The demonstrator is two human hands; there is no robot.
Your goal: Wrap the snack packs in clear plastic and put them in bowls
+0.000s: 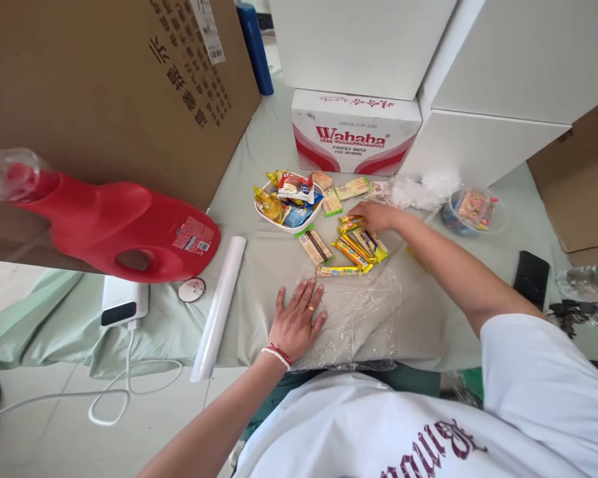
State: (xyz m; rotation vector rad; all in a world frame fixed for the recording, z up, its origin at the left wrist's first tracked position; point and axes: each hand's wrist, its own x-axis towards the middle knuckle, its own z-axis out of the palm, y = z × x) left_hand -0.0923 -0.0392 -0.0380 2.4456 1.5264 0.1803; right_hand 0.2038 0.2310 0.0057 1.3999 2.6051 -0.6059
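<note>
My left hand [298,320] lies flat with fingers spread on a sheet of clear plastic film [369,312] spread over the pale green cloth. My right hand [376,216] reaches forward and rests on a bunch of yellow snack bars [359,247] at the film's far edge; its fingers curl over them, and whether they grip one is hidden. A brown-striped wrapped bar [315,245] and a long yellow bar [337,271] lie beside that bunch. Just beyond stands a white bowl [285,224] heaped with wrapped snacks.
A roll of clear film [219,307] lies left of my left hand. A red jug [114,229], a white power bank [123,302] and a large cardboard box [119,86] are at the left. A Wahaha carton [353,133], a clear snack tub [471,209], a black phone [531,279].
</note>
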